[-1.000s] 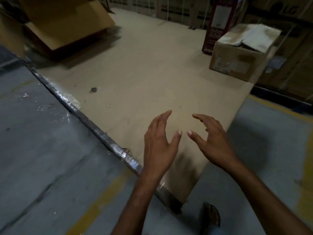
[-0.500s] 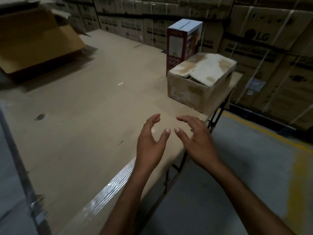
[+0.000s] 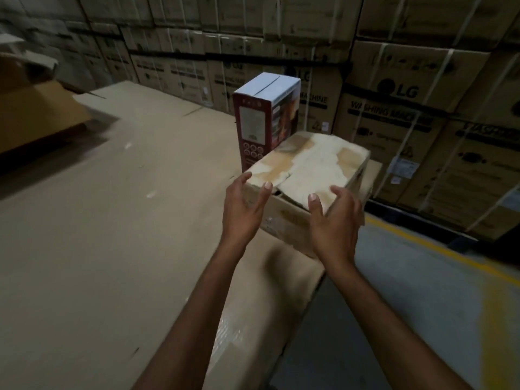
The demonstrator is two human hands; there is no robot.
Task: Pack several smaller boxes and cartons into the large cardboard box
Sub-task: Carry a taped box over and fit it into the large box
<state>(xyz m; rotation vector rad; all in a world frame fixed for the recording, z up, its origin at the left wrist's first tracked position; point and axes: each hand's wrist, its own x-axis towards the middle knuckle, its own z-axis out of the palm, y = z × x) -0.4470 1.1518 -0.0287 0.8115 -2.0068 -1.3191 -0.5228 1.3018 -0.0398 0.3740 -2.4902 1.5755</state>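
Note:
A worn brown carton (image 3: 309,164) with a torn whitish top sits at the right end of the cardboard-covered table (image 3: 112,235). Behind it stands a tall red and white carton (image 3: 261,119), upright. My left hand (image 3: 242,206) is spread just in front of the worn carton's near left corner. My right hand (image 3: 334,220) hovers over its near right corner, fingers apart and lightly curved. Neither hand holds anything; whether fingertips touch the carton is unclear. The large open cardboard box (image 3: 36,114) lies at the far left of the table.
Stacked washing-machine cartons (image 3: 394,108) form a wall behind and to the right. The table's right edge drops to a grey floor (image 3: 408,319) with a yellow line (image 3: 439,249).
My view swung right and closer to the two cartons. Both hands moved forward from over the bare table to the worn carton's near corners, and spread wider apart.

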